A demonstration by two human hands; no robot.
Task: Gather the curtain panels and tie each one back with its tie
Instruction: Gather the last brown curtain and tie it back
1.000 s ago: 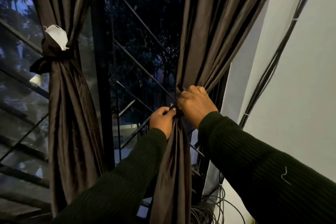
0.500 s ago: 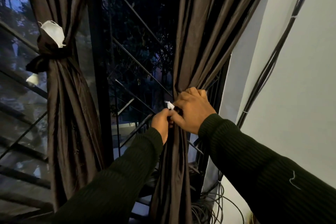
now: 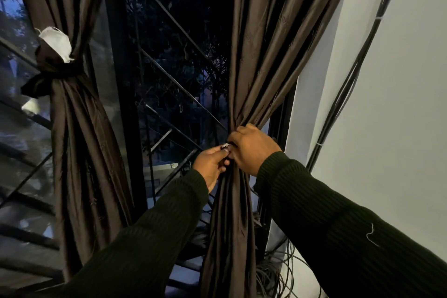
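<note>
1. hands meet at the pinched waist of the right curtain (image 3: 261,55), which hangs bunched between the dark window (image 3: 174,55) and the white wall (image 3: 399,104).
2. right hand (image 3: 252,149) has its fingers curled over the gathered folds, gripping them.
3. left hand (image 3: 211,164) touches it from the window side, fingertips pinching a small white scrap (image 3: 225,145); whether that is the tie's end cannot be told.
4. left curtain (image 3: 72,140) hangs well apart, already bound by a dark tie (image 3: 52,75) with a white tag (image 3: 56,42) above the knot.
5. black cables (image 3: 348,84) run down the wall and coil by the floor.
</note>
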